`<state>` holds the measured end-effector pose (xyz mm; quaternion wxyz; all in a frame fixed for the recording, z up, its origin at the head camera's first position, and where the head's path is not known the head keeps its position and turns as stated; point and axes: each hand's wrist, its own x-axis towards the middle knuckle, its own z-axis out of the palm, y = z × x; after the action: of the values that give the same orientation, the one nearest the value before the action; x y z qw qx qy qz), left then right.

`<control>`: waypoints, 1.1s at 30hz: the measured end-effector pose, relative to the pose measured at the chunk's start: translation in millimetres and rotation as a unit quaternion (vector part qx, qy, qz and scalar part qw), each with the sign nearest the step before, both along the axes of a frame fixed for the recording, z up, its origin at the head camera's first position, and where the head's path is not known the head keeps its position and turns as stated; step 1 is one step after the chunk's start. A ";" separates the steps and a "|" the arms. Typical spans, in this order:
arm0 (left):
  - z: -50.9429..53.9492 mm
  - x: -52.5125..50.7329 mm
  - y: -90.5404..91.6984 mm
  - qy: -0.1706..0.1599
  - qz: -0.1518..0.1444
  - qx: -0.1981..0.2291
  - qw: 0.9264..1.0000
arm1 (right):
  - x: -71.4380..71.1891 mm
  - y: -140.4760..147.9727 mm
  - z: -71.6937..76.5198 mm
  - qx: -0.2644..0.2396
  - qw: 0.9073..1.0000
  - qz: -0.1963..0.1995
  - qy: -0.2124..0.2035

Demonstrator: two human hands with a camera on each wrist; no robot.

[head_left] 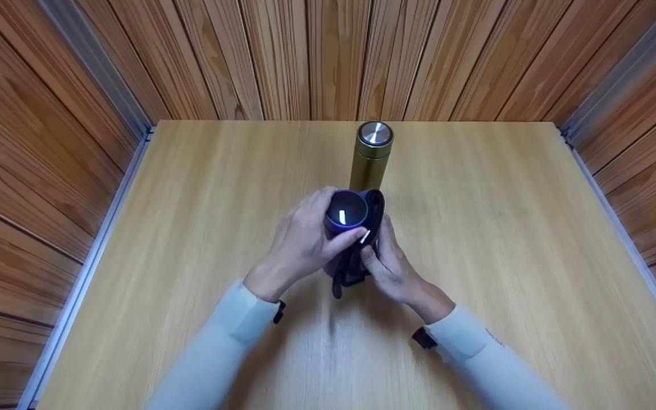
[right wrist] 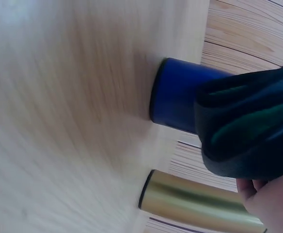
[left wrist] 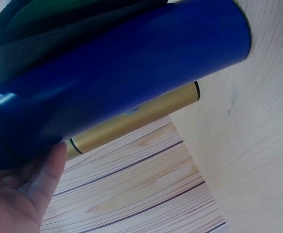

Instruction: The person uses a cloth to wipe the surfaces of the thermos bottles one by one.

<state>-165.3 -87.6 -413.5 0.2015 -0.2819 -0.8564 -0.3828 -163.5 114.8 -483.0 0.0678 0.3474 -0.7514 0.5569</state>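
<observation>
A blue thermos flask (head_left: 346,209) with a shiny dark lid stands upright near the middle of the table, its body (left wrist: 132,68) filling much of the left wrist view. Round its top, my left hand (head_left: 299,236) grips the lid end, thumb toward the near side. My right hand (head_left: 394,270) pinches a folded piece of black fabric (right wrist: 248,131) between thumb and fingers, against the flask's right side. A strap-like end of the fabric hangs at the near side. Whether the fabric is a bag or a sleeve, I cannot tell.
Just behind the blue flask stands a gold thermos flask (head_left: 369,166) with a silver-topped lid. The wooden table (head_left: 191,228) is bounded by plank-patterned walls (head_left: 333,57) at the back and sides, with grey metal rails (head_left: 94,256) along its edges.
</observation>
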 end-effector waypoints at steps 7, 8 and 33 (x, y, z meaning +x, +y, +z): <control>0.0 -0.1 -1.0 0.004 0.004 -0.002 1.000 | -6.1 -1.9 -6.8 -0.034 0.999 0.004 -0.038; 0.3 0.0 -1.3 0.003 0.004 -0.002 1.000 | -6.2 -1.9 -7.2 -0.036 0.998 0.001 -0.045; 3.4 -5.1 -4.0 -0.020 0.003 -0.064 0.998 | 10.9 -1.2 -15.2 -0.050 0.993 -0.042 -0.097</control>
<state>-170.4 -91.6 -410.1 0.1671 -0.2834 -0.8839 -0.3325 -152.6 113.6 -498.2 0.0350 0.2565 -0.7395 0.6214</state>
